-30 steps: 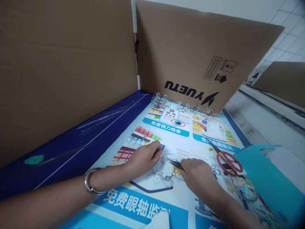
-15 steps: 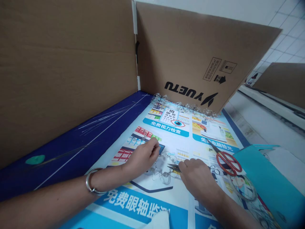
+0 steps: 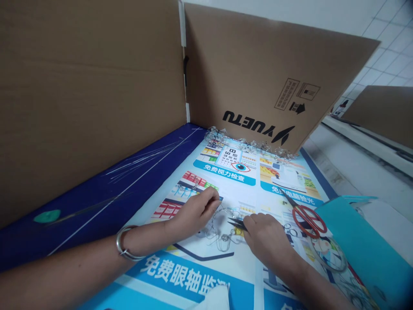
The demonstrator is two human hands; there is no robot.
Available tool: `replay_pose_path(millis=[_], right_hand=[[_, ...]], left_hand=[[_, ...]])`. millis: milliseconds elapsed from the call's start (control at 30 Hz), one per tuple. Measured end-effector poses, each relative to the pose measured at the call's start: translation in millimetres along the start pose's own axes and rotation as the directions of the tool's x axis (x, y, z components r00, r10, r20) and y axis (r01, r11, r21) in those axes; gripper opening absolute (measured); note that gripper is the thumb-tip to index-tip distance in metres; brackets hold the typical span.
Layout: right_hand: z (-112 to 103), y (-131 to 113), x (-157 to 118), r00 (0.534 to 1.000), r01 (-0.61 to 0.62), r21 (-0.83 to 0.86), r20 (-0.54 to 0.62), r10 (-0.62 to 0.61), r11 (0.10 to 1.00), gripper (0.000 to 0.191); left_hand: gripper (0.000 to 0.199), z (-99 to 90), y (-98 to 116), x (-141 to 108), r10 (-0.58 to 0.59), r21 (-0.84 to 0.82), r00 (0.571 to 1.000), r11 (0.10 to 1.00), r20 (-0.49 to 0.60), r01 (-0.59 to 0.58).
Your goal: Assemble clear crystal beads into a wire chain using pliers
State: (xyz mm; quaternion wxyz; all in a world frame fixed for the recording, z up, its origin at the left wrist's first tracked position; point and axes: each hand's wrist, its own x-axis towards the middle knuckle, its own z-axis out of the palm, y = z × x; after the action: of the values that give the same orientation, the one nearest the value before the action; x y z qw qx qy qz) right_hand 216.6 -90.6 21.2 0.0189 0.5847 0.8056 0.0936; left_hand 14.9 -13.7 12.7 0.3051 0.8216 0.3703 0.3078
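Observation:
A looped, thin silvery wire ornament (image 3: pixel 224 237) is between my hands, over the printed sheet (image 3: pixel 226 193). My left hand (image 3: pixel 200 210), with a silver bangle at the wrist, is closed in a pinch at the ornament's upper left edge; the fingertips are partly hidden. My right hand (image 3: pixel 267 237) is wrapped round a pair of needle-nose pliers (image 3: pixel 237 223). Their dark, pointed jaws stand slightly apart and reach left over the ornament, while the handles are hidden in the palm. Whether the jaws touch the wire I cannot tell.
Red-handled scissors (image 3: pixel 309 221) and a coil of wire (image 3: pixel 329 255) lie right of my right hand, beside a turquoise box (image 3: pixel 361 241). Tangled wire pieces line the foot of the cardboard panel (image 3: pixel 251 73). Loose clear strands (image 3: pixel 142 159) and a green blob (image 3: pixel 47 216) are left.
My left hand has shifted slightly right, and the wire ornament has moved a little with it. The pliers' tips have edged slightly right.

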Motion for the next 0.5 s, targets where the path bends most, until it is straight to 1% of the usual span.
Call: replay_pose_path(millis=[133,267,367,500], right_hand=[[4.4,-1.3,-0.2,0.996,-0.061,0.047,-0.066,0.064,0.997,0.006],[3.7,-1.7,-1.4,0.994,-0.059,0.111,-0.088,0.069,0.992,0.008],[2.5,-0.1,-2.4,0.990,-0.066,0.128,-0.115,0.081,0.990,0.008],[3.1,2.4,-1.8,0.988,-0.092,0.120,-0.117,0.106,0.989,0.009]], left_hand=[[0.009,0.7,0.6,-0.1,-0.013,0.032,1.000,0.999,0.028,0.012],[0.009,1.0,-0.5,-0.1,-0.037,0.049,0.999,0.998,0.012,0.037],[0.008,1.2,-1.8,0.2,-0.057,0.057,0.998,0.997,0.008,0.056],[0.009,1.7,-2.2,-0.2,-0.036,0.056,0.999,0.998,0.024,0.034]])
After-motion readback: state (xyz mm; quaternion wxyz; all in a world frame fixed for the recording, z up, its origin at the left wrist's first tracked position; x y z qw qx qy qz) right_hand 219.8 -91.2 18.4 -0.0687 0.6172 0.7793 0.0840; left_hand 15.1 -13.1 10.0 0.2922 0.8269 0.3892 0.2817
